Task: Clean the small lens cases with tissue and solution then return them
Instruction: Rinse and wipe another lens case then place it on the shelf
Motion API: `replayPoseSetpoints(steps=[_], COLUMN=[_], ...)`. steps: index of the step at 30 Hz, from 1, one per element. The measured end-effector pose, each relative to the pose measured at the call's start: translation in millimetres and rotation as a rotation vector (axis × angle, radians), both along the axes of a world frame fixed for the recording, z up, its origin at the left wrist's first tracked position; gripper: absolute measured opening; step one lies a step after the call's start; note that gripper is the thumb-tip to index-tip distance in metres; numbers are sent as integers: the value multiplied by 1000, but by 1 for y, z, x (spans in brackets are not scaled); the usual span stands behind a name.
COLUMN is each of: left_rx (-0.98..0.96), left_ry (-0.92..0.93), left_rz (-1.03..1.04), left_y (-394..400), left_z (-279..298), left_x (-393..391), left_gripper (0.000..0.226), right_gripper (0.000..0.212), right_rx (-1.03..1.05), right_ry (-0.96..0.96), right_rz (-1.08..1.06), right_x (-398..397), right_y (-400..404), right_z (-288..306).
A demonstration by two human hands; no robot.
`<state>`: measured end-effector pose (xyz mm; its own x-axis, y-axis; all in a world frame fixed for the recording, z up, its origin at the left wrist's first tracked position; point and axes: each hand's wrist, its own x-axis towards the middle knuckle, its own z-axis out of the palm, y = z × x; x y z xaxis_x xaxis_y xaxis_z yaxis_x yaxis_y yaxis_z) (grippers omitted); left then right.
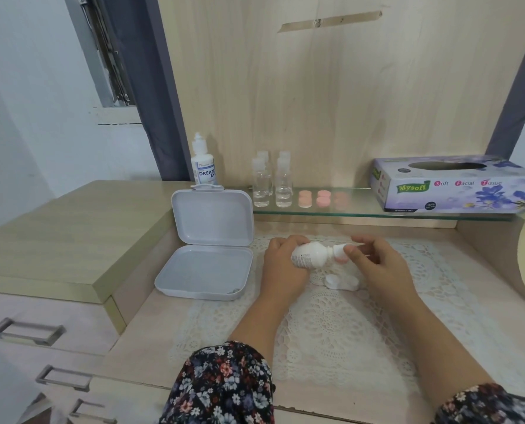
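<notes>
My left hand (281,264) grips a white solution bottle (311,255), tipped sideways with its nozzle pointing right. My right hand (374,264) pinches a small pink lens cap (341,259) right at the nozzle tip. Below the hands, a white double lens case (342,282) lies on the lace mat (325,325). Several pink caps (323,198) sit on the glass shelf (362,211). A purple tissue box (454,185) stands at the shelf's right end.
An open white plastic box (207,249) lies left of the mat, lid leaning back. A second solution bottle (203,162) and several clear small bottles (272,183) stand behind it on the shelf. Drawers with metal handles (25,332) are at lower left.
</notes>
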<state>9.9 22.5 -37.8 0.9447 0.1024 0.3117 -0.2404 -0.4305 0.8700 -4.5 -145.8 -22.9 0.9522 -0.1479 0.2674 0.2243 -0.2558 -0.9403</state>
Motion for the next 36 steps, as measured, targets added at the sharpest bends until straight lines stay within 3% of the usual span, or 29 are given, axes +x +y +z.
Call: replayPoseSetpoints(steps=[4, 14, 18, 24, 36], left_rx=[8, -1, -3, 3, 10], left_ry=[9, 20, 25, 13, 39], left_rz=[1, 14, 7, 9, 10], left_y=[0, 0, 0, 0, 1], left_z=[-1, 2, 2, 1, -1], left_x=[1, -1, -2, -1, 0], left_gripper=[55, 52, 50, 51, 52], right_gripper=[6, 29, 12, 8, 27], right_rx=[30, -17, 51, -19, -26], right_ry=[19, 8, 46, 38, -6], right_rz=[-1, 24, -14, 5, 58], right_x=[-1, -1, -3, -1, 1], right_y=[0, 0, -1, 1, -1], right_z=[0, 1, 3, 2, 0])
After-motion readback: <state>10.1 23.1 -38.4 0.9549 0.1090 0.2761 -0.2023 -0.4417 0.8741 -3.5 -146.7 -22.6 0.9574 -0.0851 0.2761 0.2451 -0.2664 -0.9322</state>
